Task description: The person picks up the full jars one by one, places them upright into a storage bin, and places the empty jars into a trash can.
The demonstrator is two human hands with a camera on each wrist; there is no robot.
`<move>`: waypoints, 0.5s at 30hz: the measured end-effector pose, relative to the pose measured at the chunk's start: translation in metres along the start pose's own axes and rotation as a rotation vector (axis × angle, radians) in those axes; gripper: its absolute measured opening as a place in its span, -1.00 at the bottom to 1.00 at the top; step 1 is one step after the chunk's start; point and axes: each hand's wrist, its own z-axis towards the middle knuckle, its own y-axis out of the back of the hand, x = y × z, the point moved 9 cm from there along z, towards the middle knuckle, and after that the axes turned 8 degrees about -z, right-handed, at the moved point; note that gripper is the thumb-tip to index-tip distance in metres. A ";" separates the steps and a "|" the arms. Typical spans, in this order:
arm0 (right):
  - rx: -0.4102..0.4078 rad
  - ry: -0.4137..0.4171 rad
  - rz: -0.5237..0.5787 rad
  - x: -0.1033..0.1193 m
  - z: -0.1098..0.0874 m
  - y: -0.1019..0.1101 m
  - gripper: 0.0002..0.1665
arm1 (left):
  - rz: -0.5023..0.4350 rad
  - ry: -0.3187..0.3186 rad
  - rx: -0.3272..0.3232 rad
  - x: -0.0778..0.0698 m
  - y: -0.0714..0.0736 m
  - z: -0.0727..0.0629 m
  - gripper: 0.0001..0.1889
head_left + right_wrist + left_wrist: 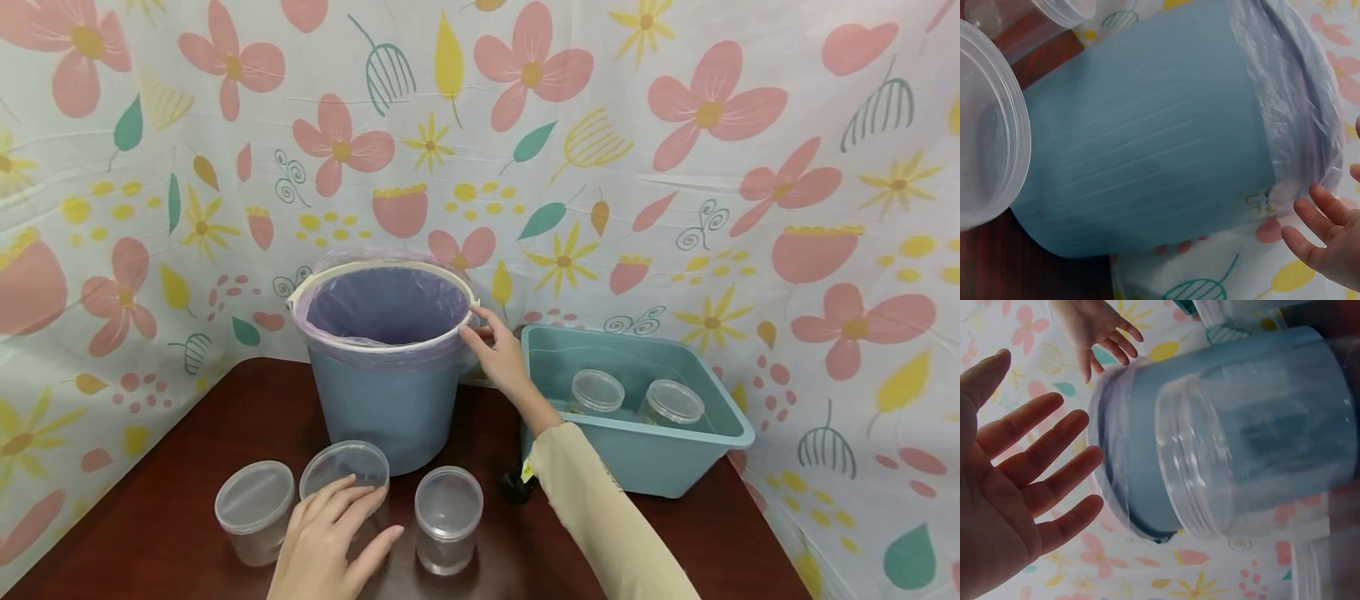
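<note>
A blue bucket (pixel 382 392) with a white rim stands at the back of the dark table, lined with a thin purple plastic bag (pixel 386 312). My right hand (pixel 498 354) is at the right side of its rim, thumb and fingers spread loosely beside the bag's edge; in the right wrist view, the fingers (pixel 1319 225) are relaxed. Over the middle clear plastic jar (pixel 348 458) my left hand (pixel 326 537) hovers, fingers extended, hiding part of that jar. Its palm and spread fingers hold nothing in the left wrist view.
Two more clear jars flank the middle one, a left jar (pixel 255 500) and a right jar (pixel 448 508). A blue-green plastic tub (pixel 622 458) at the right holds two lidded containers (pixel 597 390). A small black object (pixel 516 487) lies beside the tub. Flower-patterned cloth (pixel 562 208) hangs behind.
</note>
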 end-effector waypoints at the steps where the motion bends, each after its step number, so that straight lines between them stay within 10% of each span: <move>1: -0.002 -0.011 0.000 -0.001 0.001 -0.003 -0.47 | 0.011 -0.004 -0.010 0.001 0.001 -0.002 -0.47; 15: -0.126 -0.081 0.070 -0.004 0.004 -0.005 -0.55 | 0.069 0.017 -0.098 0.023 0.021 -0.025 -0.40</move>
